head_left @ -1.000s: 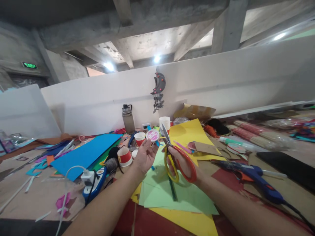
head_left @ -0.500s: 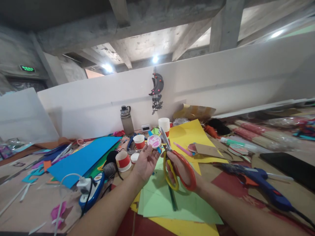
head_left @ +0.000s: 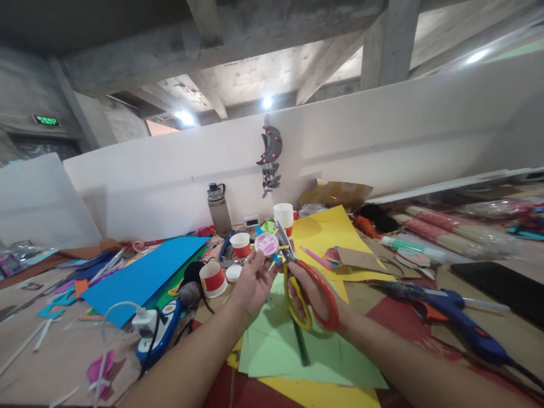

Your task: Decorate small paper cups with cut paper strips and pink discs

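My left hand (head_left: 254,288) pinches a small round disc (head_left: 267,244) with a pink-and-white face and a pale rim. Short blue and yellow strips stick out around its edge. My right hand (head_left: 309,290) has its fingers through the red and yellow handles of a pair of scissors (head_left: 315,283). The blades point up and away, close to the disc's right side by a yellow strip; whether they touch it I cannot tell. Below both hands lie light green paper sheets (head_left: 314,362) with a dark green stick (head_left: 301,343) on them.
Paper cups (head_left: 213,279) and a bottle (head_left: 219,209) stand behind and left. A blue glue gun (head_left: 450,317) and a black phone-like slab (head_left: 501,292) lie right. At left are blue card (head_left: 148,272) and a power strip (head_left: 159,331) with cords. Yellow paper (head_left: 323,232) lies behind.
The yellow scissor handle has shifted slightly right, toward the red one. More of a yellow strip shows beside the blades. The disc stays nearly in place in my left hand.
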`<state>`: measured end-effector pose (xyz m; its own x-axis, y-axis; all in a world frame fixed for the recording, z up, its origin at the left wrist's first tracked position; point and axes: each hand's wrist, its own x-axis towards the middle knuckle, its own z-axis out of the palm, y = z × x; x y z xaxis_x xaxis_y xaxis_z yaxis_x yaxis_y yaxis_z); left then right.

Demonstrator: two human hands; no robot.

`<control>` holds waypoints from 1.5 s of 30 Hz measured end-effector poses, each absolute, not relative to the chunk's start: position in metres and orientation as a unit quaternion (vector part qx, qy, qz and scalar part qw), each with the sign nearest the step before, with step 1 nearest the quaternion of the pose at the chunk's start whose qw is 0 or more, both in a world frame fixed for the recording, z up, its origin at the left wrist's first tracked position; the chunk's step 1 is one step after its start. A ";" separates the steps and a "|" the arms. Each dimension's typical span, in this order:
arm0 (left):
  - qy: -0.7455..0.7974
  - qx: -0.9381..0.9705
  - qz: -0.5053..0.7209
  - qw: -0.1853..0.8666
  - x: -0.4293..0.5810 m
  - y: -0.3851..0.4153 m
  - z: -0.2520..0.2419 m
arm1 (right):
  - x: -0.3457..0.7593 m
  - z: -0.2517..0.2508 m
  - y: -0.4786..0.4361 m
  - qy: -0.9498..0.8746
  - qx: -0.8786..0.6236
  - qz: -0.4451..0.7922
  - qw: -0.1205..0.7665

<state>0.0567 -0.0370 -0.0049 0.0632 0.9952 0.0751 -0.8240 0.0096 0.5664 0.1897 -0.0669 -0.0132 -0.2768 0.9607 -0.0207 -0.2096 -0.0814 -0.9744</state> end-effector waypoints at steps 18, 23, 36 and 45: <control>0.181 0.245 0.661 0.686 0.057 -0.037 -0.006 | 0.189 -0.010 -0.069 -0.487 -0.381 0.625 0.477; 0.186 0.247 0.660 0.685 0.057 -0.038 -0.005 | 0.189 -0.007 -0.071 -0.482 -0.389 0.626 0.475; 0.186 0.254 0.660 0.682 0.056 -0.038 -0.006 | 0.189 -0.011 -0.069 -0.492 -0.384 0.620 0.475; 0.186 0.247 0.659 0.686 0.057 -0.038 -0.005 | 0.189 -0.010 -0.069 -0.501 -0.380 0.614 0.477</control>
